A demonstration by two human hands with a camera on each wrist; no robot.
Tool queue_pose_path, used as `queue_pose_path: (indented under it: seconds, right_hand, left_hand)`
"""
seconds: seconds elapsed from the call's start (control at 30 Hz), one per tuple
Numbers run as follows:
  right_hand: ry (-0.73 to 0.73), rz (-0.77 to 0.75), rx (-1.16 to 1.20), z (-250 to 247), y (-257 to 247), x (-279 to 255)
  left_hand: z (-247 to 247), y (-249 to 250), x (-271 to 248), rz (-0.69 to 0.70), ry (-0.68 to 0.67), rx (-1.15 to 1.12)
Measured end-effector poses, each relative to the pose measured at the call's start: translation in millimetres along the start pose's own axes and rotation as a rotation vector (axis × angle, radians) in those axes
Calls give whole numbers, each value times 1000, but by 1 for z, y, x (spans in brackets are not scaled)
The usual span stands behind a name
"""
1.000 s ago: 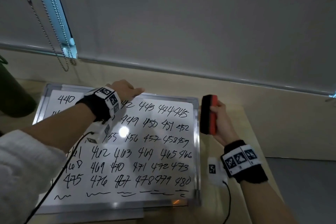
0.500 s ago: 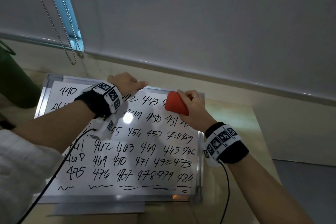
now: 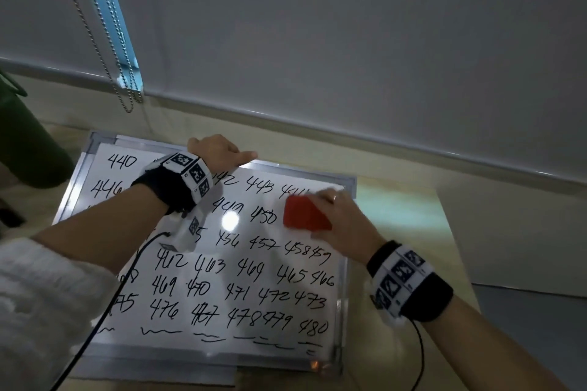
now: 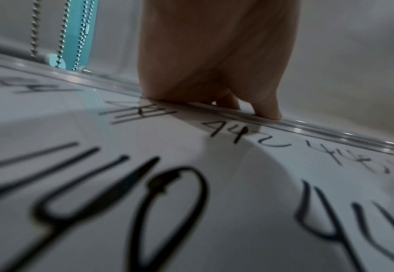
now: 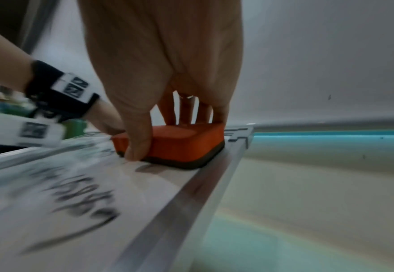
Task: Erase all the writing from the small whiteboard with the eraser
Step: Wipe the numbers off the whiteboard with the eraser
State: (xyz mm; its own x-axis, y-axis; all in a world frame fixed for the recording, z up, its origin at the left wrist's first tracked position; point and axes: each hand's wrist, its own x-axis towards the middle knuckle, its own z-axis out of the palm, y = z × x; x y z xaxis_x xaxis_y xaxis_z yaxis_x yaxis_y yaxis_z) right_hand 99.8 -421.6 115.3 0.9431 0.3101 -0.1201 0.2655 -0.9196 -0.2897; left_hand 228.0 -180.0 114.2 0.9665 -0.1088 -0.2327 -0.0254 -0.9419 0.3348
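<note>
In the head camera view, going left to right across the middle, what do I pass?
Green container → the written 440 → left hand → red eraser → right hand → bare tabletop.

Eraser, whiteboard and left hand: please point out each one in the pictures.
eraser (image 3: 305,213): head view, red top face.
whiteboard (image 3: 342,279): head view, right frame edge.
left hand (image 3: 216,149): head view, back of hand.
</note>
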Motion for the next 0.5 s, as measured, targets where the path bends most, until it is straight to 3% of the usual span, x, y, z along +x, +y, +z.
queue_pose_path:
  seconds: [0.17,0.37,0.5]
  right_hand:
    - [222,137,118,-17,7,25]
    - [49,25,91,8,-5,-13]
    - [258,125,185,-15,3,18]
  left_hand:
    - [-14,8,3,22,29,12]
    - [-22,7,3,-5,56,12]
    - [-20,13,1,33,53,8]
